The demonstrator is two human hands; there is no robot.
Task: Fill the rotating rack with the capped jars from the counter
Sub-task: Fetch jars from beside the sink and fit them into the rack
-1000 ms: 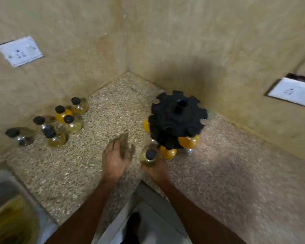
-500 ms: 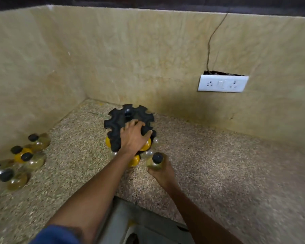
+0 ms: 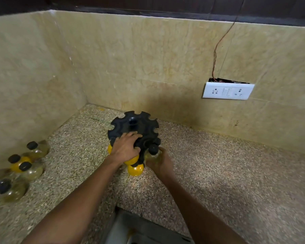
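Note:
The black rotating rack (image 3: pixel 133 124) stands on the speckled counter near the wall corner, its top ring notched. My left hand (image 3: pixel 126 148) lies flat on the rack's top, gripping its near edge. My right hand (image 3: pixel 158 160) holds a clear jar with a black cap (image 3: pixel 152 152) against the rack's near right side. Yellow jars (image 3: pixel 135 169) hang in the rack's lower slots. Several capped jars (image 3: pixel 23 167), some yellow and some clear, stand in a cluster on the counter at the far left.
Beige tiled walls meet in a corner behind the rack. A white socket plate (image 3: pixel 228 91) with a loose wire sits on the right wall. The counter's front edge (image 3: pixel 130 213) drops off between my forearms.
My left hand went from the counter onto the rack's top. My right hand lifted the clear jar up against the rack's side. The view swung right and up.

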